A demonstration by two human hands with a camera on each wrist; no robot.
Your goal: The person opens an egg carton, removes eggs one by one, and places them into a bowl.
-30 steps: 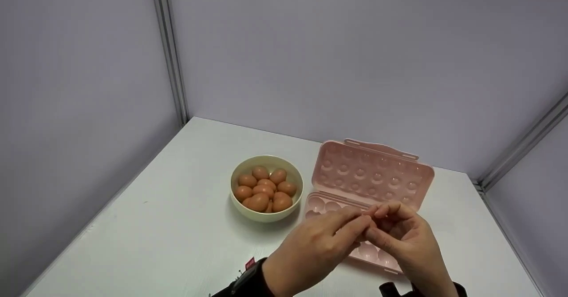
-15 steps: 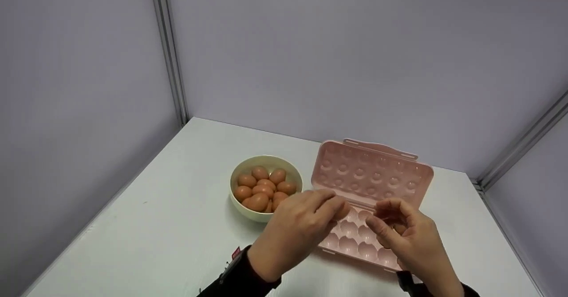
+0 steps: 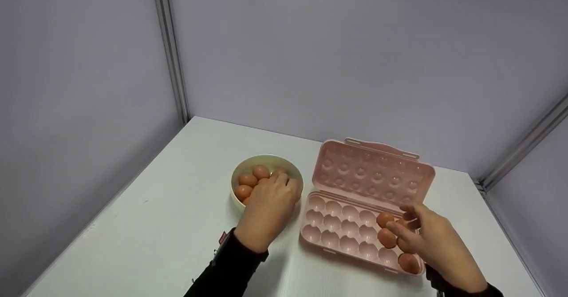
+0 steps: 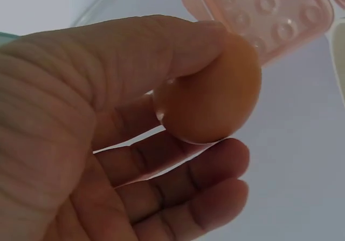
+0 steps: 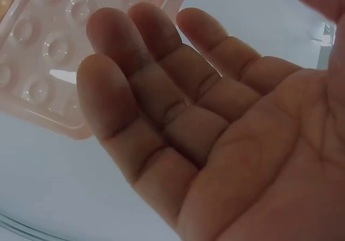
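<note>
Step in hand, as judged: eggs are going from bowl to tray, and a fresh pick is under way. The left hand (image 3: 266, 203) sits over the cream bowl (image 3: 248, 161), at 9 o'clock of the pink egg tray (image 3: 337, 230). The left wrist view shows its thumb and fingers (image 4: 178, 160) pinching one brown egg (image 4: 207, 93).

The right hand (image 3: 437, 243) hovers at the tray's 3 o'clock end. Its fingers (image 5: 135, 79) are spread wide and hold nothing.

The next move calls for a gentle lift clear of the bowl rim, a carry toward 3 o'clock, and a soft seating in a vacant cup.

Count:
- One bowl, one tray with its lid (image 3: 372, 172) propped open, both on the white counter (image 3: 155, 226).
- Three eggs plainly seated in the tray, with a possible fourth behind the right fingers.
- About four eggs showing in the bowl; the rest are hidden.
</note>
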